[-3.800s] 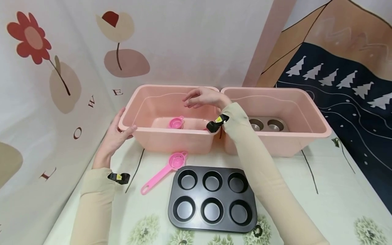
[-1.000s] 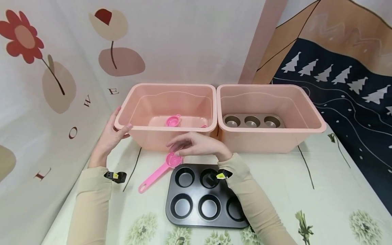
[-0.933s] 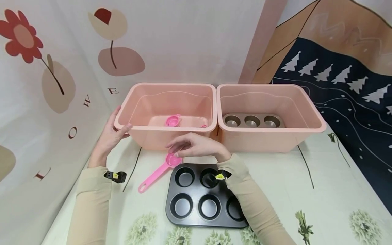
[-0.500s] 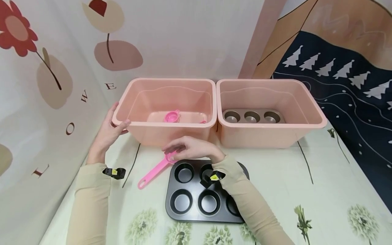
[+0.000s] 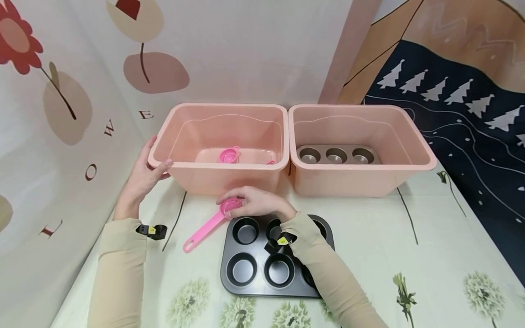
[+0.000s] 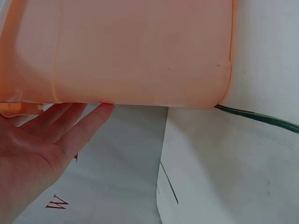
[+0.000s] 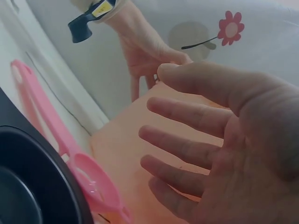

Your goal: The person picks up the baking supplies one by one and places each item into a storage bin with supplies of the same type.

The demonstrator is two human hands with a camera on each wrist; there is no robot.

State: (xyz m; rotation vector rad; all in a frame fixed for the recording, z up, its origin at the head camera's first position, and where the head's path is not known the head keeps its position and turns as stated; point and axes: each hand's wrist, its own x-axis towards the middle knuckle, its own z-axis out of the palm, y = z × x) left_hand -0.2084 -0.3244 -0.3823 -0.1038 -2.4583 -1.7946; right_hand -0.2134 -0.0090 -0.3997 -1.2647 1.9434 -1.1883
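My left hand (image 5: 141, 177) grips the near left corner of the left pink bin (image 5: 221, 180), thumb over the rim and fingers against the outer side wall (image 6: 140, 56). My right hand (image 5: 255, 201), fingers slightly bent and spread, is over the round cup of a pink long-handled egg separator (image 5: 207, 230). Nothing is between its fingers in the right wrist view, where the egg separator (image 7: 51, 116) lies apart from the fingertips. Beneath the right wrist is a dark six-cup muffin pan (image 5: 260, 269), its right cups partly hidden by the sleeve.
Inside the left bin lies a small pink cup-shaped utensil (image 5: 229, 156), with a bit of another pink thing (image 5: 270, 162) beside it. The right pink bin (image 5: 361, 180) stands close alongside and holds a brownish muffin pan (image 5: 348, 148). Hanging cloths enclose the back and left.
My right hand has come from above the left bin down to the egg separator, and lately slightly lower. The left hand stays at the bin's corner. The head view has tilted a little.
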